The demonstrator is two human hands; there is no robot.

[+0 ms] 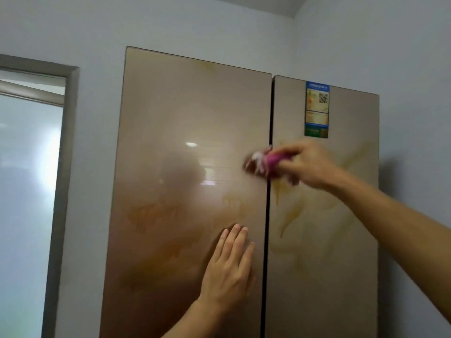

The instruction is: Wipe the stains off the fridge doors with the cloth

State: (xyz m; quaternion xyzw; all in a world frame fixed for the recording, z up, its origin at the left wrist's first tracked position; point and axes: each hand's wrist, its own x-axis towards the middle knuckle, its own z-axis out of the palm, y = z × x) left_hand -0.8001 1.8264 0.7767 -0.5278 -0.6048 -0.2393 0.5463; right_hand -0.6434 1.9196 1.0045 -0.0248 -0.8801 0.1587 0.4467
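Observation:
A tall gold-brown fridge fills the view, with a left door (pixel 185 132) and a right door (pixel 341 276) split by a dark seam. Yellow-orange smears (pixel 290 213) run down the right door, and fainter stains (pixel 151 213) spread over the left door. My right hand (pixel 307 164) is shut on a pink and white cloth (pixel 266 162), pressed against the doors across the seam at mid height; hand and cloth are motion-blurred. My left hand (pixel 229 267) lies flat with fingers apart on the left door, lower down beside the seam.
A blue and green label sticker (pixel 316 109) sits high on the right door, above the cloth. A grey-framed frosted window (pixel 31 191) stands to the left of the fridge. Pale walls surround the fridge, with a corner at the upper right.

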